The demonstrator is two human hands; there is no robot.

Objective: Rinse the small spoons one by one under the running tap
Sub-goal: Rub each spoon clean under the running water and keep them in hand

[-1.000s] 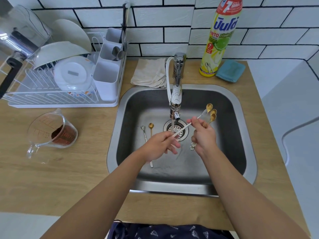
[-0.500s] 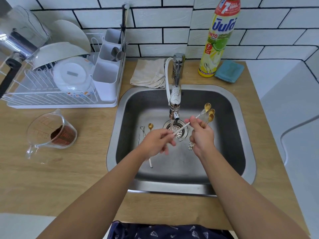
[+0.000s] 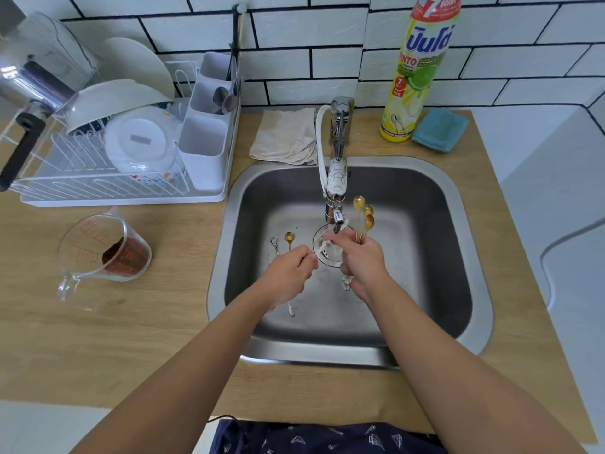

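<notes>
Under tap point(image 3: 337, 221): white-handled spoon point(image 3: 320, 250) slants from left hand point(image 3: 289, 273) up-right toward spout.
L pinches it; right hand point(image 3: 363, 260) grips gold spoons point(image 3: 363, 214) upright, nearer the stream.

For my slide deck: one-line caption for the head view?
Left hand holds one spoon under the tap; right hand grips three gold spoons.

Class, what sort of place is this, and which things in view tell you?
Most likely a home kitchen: a steel sink with a tap, a dish rack of plates, and a dish soap bottle.
</notes>
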